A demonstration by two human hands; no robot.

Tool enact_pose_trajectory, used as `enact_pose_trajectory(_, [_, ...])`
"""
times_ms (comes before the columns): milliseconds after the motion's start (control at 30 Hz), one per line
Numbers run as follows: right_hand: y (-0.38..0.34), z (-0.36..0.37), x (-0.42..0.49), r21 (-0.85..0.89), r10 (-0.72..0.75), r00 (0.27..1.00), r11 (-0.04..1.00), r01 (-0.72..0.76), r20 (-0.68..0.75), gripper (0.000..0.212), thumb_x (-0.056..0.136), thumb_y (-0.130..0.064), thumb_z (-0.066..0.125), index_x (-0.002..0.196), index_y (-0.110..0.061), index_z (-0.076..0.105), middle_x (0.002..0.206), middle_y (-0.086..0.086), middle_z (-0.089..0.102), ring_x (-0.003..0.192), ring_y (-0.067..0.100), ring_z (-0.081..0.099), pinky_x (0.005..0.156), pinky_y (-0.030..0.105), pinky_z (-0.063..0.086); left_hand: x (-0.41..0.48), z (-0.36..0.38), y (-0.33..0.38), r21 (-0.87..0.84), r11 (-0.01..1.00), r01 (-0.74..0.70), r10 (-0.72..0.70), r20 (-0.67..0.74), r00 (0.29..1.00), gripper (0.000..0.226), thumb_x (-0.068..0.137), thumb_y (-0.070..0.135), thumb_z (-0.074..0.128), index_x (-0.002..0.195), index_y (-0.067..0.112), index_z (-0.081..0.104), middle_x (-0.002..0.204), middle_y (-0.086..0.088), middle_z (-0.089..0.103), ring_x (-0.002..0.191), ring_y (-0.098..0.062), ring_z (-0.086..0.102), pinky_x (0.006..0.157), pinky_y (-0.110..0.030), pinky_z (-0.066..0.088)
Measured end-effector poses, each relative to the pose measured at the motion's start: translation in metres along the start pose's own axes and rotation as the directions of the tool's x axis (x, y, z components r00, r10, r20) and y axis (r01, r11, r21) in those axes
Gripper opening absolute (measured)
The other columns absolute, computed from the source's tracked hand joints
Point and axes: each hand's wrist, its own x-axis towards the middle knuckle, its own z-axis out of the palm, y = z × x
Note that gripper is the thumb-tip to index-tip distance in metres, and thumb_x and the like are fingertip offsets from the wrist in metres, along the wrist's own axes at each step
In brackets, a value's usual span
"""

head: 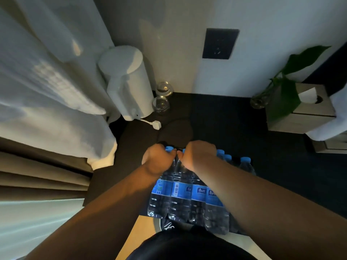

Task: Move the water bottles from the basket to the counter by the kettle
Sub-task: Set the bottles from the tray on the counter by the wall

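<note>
Several clear water bottles [187, 199] with blue labels and blue caps stand packed together at the near edge of the dark counter [234, 119]. My left hand [157, 158] is closed over the tops of the left bottles. Beside it, my right hand [199, 154] is closed over the bottle tops at the middle. The two hands almost touch. A white kettle [125, 81] stands at the back left of the counter, well beyond the bottles. No basket is in view.
Two upturned glasses [162, 96] sit right of the kettle, and its white plug [155, 124] lies on the counter. A tissue box [300, 107] and a plant in a glass vase [277, 85] stand at the right. Curtains [47, 91] hang at the left.
</note>
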Motion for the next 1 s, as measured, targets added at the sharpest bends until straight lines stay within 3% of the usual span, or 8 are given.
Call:
enact_pose_trajectory(100, [-0.001,-0.012,0.015,0.080,-0.023,0.973,0.997,0.005,0.230,0.048,0.099,-0.060,0.048,0.117,-0.020,0.067,0.116,0.007,0.067,0.117,0.029,0.062,0.100,0.046,0.047,-0.002,0.002,0.002,0.000,1.000,0.020,-0.020,0.007,1.000,0.038,0.090,0.059,0.058,0.086,0.022,0.068,0.083,-0.003,0.069,0.077,-0.023,0.067,0.065,-0.029,0.046])
enact_pose_trajectory(167, [-0.001,-0.015,0.016,0.162,-0.053,0.976,0.987,0.018,0.211,0.047,0.097,-0.059,0.053,0.119,-0.020,0.067,0.123,0.006,0.068,0.116,0.030,0.063,0.093,0.043,0.050,-0.004,-0.002,0.002,0.010,0.999,0.042,-0.043,0.014,0.999,0.042,0.091,0.058,0.057,0.086,0.018,0.070,0.083,-0.006,0.069,0.081,-0.027,0.067,0.067,-0.030,0.045])
enact_pose_trajectory(333, [0.010,-0.023,-0.004,0.382,-0.080,0.997,0.921,0.080,-0.016,0.049,0.087,-0.063,0.061,0.076,-0.015,0.064,0.075,0.002,0.067,0.070,0.022,0.066,0.059,0.030,0.047,-0.017,-0.020,-0.007,-0.262,0.963,0.068,-0.078,-0.027,0.997,0.052,0.082,0.060,0.067,0.059,0.014,0.054,0.049,-0.001,0.064,0.050,-0.013,0.063,0.051,-0.026,0.043])
enact_pose_trajectory(400, [0.015,-0.033,-0.012,0.430,-0.068,0.997,0.899,0.081,-0.045,0.048,0.084,-0.064,0.061,0.079,-0.016,0.067,0.071,0.002,0.069,0.062,0.019,0.066,0.053,0.028,0.046,-0.022,-0.029,-0.007,-0.353,0.935,0.048,-0.073,-0.058,0.996,0.053,0.076,0.061,0.072,0.062,0.011,0.058,0.049,0.000,0.064,0.043,-0.009,0.058,0.049,-0.026,0.045])
enact_pose_trajectory(733, [0.026,-0.086,-0.039,0.522,-0.155,0.964,0.816,0.249,-0.218,0.041,0.080,-0.058,0.069,0.071,-0.019,0.065,0.064,-0.001,0.063,0.062,0.016,0.064,0.051,0.028,0.040,-0.031,-0.070,0.008,-0.466,0.871,-0.155,0.045,-0.237,0.970,0.041,0.069,0.067,0.074,0.074,0.026,0.075,0.065,0.005,0.072,0.061,-0.015,0.070,0.063,-0.041,0.061])
enact_pose_trajectory(833, [0.027,-0.101,-0.045,0.501,-0.140,0.962,0.831,0.242,-0.233,0.038,0.080,-0.057,0.073,0.077,-0.019,0.067,0.067,0.000,0.067,0.065,0.017,0.068,0.052,0.030,0.046,-0.030,-0.083,0.014,-0.381,0.890,-0.252,0.129,-0.319,0.939,0.041,0.072,0.069,0.071,0.060,0.030,0.064,0.054,0.013,0.059,0.048,-0.007,0.055,0.049,-0.029,0.048])
enact_pose_trajectory(900, [0.027,-0.111,-0.049,0.485,-0.103,0.959,0.846,0.224,-0.263,0.035,0.080,-0.057,0.074,0.080,-0.023,0.067,0.069,-0.001,0.068,0.064,0.014,0.068,0.051,0.029,0.046,-0.028,-0.094,0.022,-0.356,0.895,-0.269,0.142,-0.344,0.928,0.050,0.071,0.069,0.071,0.056,0.023,0.057,0.054,0.009,0.054,0.046,-0.006,0.049,0.048,-0.032,0.046])
enact_pose_trajectory(1000, [0.032,-0.122,-0.051,0.489,-0.049,0.924,0.837,0.245,-0.380,0.035,0.080,-0.055,0.074,0.079,-0.021,0.067,0.070,0.004,0.068,0.064,0.016,0.068,0.053,0.036,0.052,-0.022,-0.108,0.034,-0.360,0.886,-0.291,0.167,-0.337,0.926,0.053,0.072,0.065,0.074,0.071,0.012,0.068,0.069,-0.005,0.067,0.062,-0.024,0.066,0.060,-0.046,0.058])
